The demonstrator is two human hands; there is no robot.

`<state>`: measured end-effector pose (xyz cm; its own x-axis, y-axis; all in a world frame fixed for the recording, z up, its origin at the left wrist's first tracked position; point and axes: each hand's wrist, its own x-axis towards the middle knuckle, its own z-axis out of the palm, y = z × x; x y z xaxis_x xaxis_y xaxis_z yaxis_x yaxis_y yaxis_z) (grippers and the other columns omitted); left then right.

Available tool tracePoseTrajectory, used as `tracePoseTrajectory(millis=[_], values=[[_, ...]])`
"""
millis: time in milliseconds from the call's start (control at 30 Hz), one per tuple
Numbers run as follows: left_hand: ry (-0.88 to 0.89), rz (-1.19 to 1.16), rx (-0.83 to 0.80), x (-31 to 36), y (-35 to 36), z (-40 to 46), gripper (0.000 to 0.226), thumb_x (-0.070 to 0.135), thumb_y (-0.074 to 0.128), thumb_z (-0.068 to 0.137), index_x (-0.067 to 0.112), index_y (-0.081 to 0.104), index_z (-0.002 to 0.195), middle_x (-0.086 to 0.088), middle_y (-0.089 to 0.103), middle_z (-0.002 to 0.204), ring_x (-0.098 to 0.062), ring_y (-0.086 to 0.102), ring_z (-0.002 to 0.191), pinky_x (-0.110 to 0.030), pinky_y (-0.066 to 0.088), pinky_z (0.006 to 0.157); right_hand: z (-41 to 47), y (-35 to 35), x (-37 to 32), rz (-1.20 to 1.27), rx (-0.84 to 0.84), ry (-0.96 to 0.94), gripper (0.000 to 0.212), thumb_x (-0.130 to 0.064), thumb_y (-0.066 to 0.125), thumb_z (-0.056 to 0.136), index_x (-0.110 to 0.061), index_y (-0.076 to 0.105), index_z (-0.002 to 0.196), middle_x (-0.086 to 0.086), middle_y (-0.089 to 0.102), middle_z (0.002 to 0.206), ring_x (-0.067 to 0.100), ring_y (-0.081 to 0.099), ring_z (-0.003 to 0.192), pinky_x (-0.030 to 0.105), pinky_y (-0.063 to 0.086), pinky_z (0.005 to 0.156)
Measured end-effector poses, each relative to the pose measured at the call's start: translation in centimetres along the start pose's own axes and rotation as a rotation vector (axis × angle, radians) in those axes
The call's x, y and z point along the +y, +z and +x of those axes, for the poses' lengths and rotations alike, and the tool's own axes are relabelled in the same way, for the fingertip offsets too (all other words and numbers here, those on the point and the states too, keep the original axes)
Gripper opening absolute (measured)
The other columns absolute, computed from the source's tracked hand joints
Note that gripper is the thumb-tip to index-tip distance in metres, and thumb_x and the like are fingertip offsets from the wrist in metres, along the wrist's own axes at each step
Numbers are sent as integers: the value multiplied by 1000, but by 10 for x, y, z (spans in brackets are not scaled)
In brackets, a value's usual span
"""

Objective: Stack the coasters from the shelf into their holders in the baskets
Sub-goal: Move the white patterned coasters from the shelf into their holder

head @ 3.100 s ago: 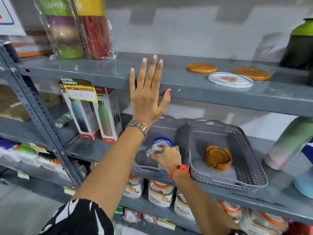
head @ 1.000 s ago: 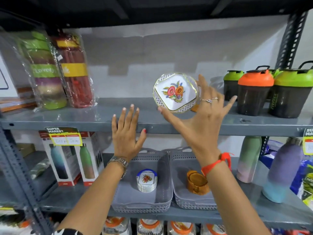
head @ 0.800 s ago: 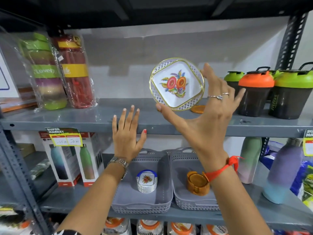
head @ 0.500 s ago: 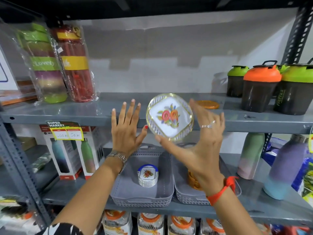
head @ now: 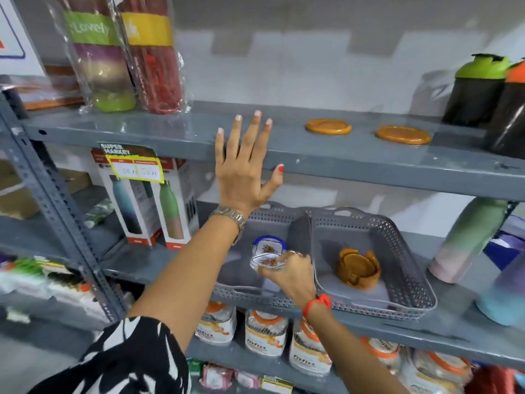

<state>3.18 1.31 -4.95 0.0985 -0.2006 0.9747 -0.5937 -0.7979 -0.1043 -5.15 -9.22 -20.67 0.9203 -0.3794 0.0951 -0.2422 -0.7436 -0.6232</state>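
Over left basket (head: 255,291) | right hand (head: 289,273) pinching floral coaster (head: 265,261) | left hand (head: 244,172) splayed

Right hand (head: 289,273) holds floral coaster (head: 265,262) over left basket (head: 241,288).

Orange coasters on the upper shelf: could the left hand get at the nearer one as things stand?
Probably yes. The left hand is open and empty against the upper shelf edge, and the nearer orange coaster lies flat with bare shelf between them. The right hand is busy lower down with the floral coaster.

Round orange plastic coasters on upper shelf: 2 (head: 328,126) (head: 403,134). Grey perforated plastic baskets: 2 (head: 241,291) (head: 409,268). Boxed bottles: 2 (head: 127,206) (head: 173,206).
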Motion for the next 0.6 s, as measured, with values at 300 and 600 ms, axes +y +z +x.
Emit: tracePoseTrajectory(millis=[300, 600], values=[[4, 39, 61, -1, 6, 1, 62, 50, 26, 94, 10, 51, 134, -12, 51, 138, -35, 39, 132, -51, 21, 112, 42, 37, -3, -262, -7, -36, 63, -69, 64, 71, -8, 69, 85, 12, 71, 93, 31, 63, 93, 39, 42, 93], [-3, 49, 121, 0, 12, 0, 63, 51, 26, 93, 9, 55, 130, -11, 54, 135, -35, 41, 130, -49, 20, 113, 61, 37, 9, -537, -75, -66, 81, -78, 57, 67, -13, 63, 114, 14, 52, 131, 36, 43, 123, 56, 26, 109]])
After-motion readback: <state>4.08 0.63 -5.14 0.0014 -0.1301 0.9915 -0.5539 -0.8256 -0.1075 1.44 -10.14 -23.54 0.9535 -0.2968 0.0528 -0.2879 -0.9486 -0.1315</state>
